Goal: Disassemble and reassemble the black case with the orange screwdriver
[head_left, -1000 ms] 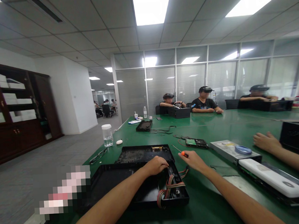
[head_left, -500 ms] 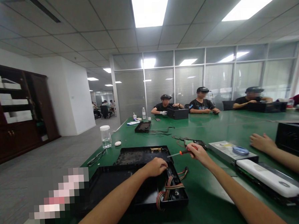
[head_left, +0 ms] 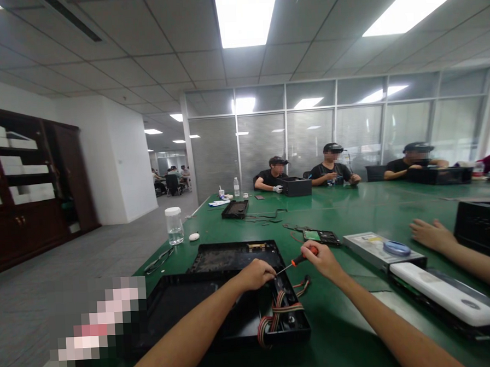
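Red-black screwdriver (head_left: 299,260) in right hand (head_left: 322,259), tip beside left hand (head_left: 256,274).

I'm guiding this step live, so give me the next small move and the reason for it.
Probably steady the tip of the screwdriver and seat it in the black case, close beside the left hand. The right hand grips the tool, which slants down to that spot, and the left hand's fingers are bent right there. Whether the tip touches anything is too small to tell.

From the wearer's head, one camera is facing twelve o'clock, looking across the nearby green table (head_left: 373,209) toward a farther glass partition (head_left: 263,139).
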`<state>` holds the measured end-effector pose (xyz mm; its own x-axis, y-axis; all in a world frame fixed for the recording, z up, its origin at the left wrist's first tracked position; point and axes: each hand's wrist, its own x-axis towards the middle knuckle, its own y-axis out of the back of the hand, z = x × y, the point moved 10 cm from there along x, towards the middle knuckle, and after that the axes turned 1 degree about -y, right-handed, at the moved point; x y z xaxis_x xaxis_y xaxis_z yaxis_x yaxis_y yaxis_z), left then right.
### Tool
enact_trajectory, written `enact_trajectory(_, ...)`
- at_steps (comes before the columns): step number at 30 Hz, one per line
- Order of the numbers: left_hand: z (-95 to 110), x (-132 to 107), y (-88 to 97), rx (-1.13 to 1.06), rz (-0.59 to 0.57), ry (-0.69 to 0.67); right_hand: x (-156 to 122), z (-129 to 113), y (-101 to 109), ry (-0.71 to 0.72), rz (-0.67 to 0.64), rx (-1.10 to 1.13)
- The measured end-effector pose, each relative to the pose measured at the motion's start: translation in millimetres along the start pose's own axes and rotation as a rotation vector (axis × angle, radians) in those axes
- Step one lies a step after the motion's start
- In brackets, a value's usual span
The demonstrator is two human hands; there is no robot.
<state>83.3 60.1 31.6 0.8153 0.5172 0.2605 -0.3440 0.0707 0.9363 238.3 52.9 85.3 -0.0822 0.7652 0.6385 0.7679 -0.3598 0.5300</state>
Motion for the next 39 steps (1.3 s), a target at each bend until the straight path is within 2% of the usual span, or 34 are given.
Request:
enact_trajectory(7, 0, 2, -2.5, -0.006, -0.015, -0.014, -3, -29, -2, 0.094, -0.057, -0.15)
enact_trajectory(12, 1, 2, -1.9, -0.002, -0.001, -0.023, -1, -66, 2, 0.12, -0.124, -0.536)
enact_trajectory(16, 0, 1, -1.4, -0.021, 0.006, -0.019, 0, -107, -12, 0.24, -0.328, -0.584)
enact_trajectory(18, 0, 1, -1.3, -0.033, 0.004, -0.015, 3, -120, -22, 0.26, -0.413, -0.62)
enact_trajectory(21, -1, 0, -1.9, -0.04, -0.013, -0.004, 15, -123, -25, 0.181, -0.401, -0.843)
enact_trajectory(23, -1, -1, -1.3, -0.041, -0.016, 0.002, 22, -126, -26, 0.164, -0.394, -0.902)
enact_trajectory(27, 1, -3, 1.3, -0.041, -0.005, 0.003, 25, -134, -37, 0.212, -0.482, -0.824)
enact_trajectory(31, 3, -4, 3.1, -0.044, 0.004, 0.004, 29, -131, -31, 0.142, -0.452, -0.832)
enact_trajectory(34, 3, -4, 3.0, -0.043, -0.002, 0.006, 28, -130, -34, 0.158, -0.493, -0.763)
enact_trajectory(37, 3, -4, 2.5, -0.03, -0.01, 0.006, 31, -125, -29, 0.142, -0.462, -0.775)
enact_trajectory(39, 3, -4, 2.8, -0.019, -0.007, 0.009, 30, -124, -31, 0.164, -0.486, -0.739)
